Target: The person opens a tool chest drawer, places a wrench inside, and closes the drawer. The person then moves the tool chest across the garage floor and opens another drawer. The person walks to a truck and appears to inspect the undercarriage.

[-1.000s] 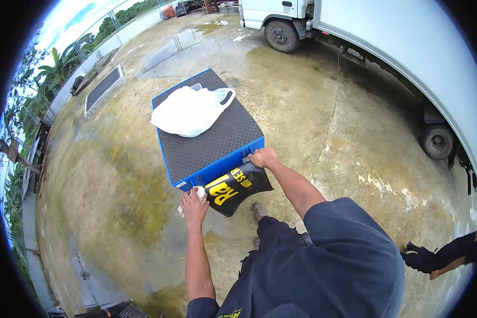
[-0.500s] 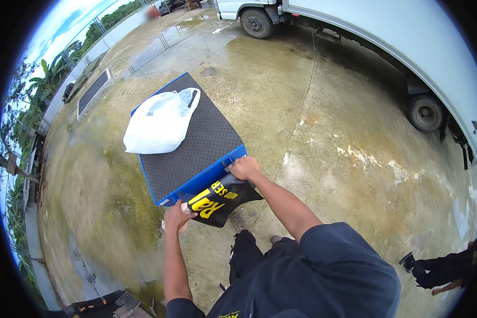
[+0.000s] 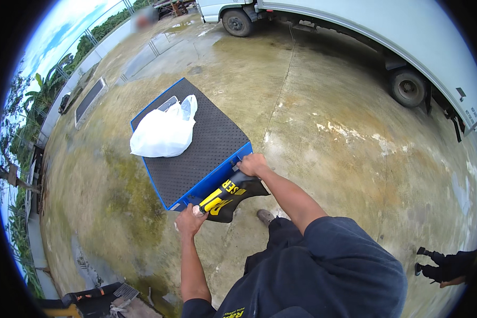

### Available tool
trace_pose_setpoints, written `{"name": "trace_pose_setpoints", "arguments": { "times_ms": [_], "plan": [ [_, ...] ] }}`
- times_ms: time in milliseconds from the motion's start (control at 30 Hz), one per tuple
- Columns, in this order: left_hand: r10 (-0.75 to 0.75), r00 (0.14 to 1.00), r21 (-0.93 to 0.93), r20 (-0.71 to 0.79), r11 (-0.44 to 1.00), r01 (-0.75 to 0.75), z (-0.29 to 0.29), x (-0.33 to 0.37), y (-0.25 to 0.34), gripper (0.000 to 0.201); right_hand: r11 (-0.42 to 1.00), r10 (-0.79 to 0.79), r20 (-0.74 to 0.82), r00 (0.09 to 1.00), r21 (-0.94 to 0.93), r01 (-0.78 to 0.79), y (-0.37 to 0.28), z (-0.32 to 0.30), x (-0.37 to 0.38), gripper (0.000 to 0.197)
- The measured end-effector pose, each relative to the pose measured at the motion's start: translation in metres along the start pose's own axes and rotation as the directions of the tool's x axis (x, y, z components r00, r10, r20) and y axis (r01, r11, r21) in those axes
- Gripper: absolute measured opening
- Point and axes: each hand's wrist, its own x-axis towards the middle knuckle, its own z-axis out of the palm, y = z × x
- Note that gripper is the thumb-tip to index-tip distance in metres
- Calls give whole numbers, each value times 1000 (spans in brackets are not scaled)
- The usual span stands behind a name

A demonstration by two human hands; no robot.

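Note:
A blue cart [image 3: 206, 183] with a black dimpled mat [image 3: 209, 138] on top stands in front of me. My right hand [image 3: 253, 164] is closed around the right end of its near-side handle. At the left end, my left hand [image 3: 190, 221] is closed too, with a pale cloth [image 3: 198, 211] by its fingers. Between my hands a black sheet with yellow lettering [image 3: 230, 197] hangs over the handle, hiding most of it. On the mat sits a full white plastic bag [image 3: 164, 131], with a flat grey-rimmed object [image 3: 168, 103] partly behind it.
A white box truck [image 3: 376, 32] is parked at the far right. Stained, partly wet concrete [image 3: 323, 159] surrounds the cart. A person in dark clothes [image 3: 450, 265] is at the right edge. Dark equipment [image 3: 98, 305] lies at lower left, and a framed grate [image 3: 90, 100] lies farther left.
The view has shifted, with the truck further left and the cart slightly right. The black sheet looks more folded, and the bag's handles have slumped. Both hands keep their grip.

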Motion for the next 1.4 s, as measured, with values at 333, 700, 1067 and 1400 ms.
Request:
{"name": "trace_pose_setpoints", "arguments": {
  "times_ms": [333, 700, 1067, 1400],
  "plan": [
    [58, 998, 20, 1, 998, -58, -42, -178, 75, 69, 998, 58, 27, 998, -8, -57, 41, 4, -206, 62],
    [-60, 990, -86, -131, 995, 48, 65, -448, 42, 51, 996, -52, -200, 978, 63, 66, 51, 179, -473, 59],
    [-185, 971, -266, 154, 938, 221, 85, -661, 80, 68, 997, -46, -194, 980, 52, 57, 86, 302, -683, 34],
    [-51, 997, -36, -55, 998, 50, 163, -909, 96, 62, 988, 141, -297, 944, 108, -114, 107, 434, -907, 26]
  ]
}}
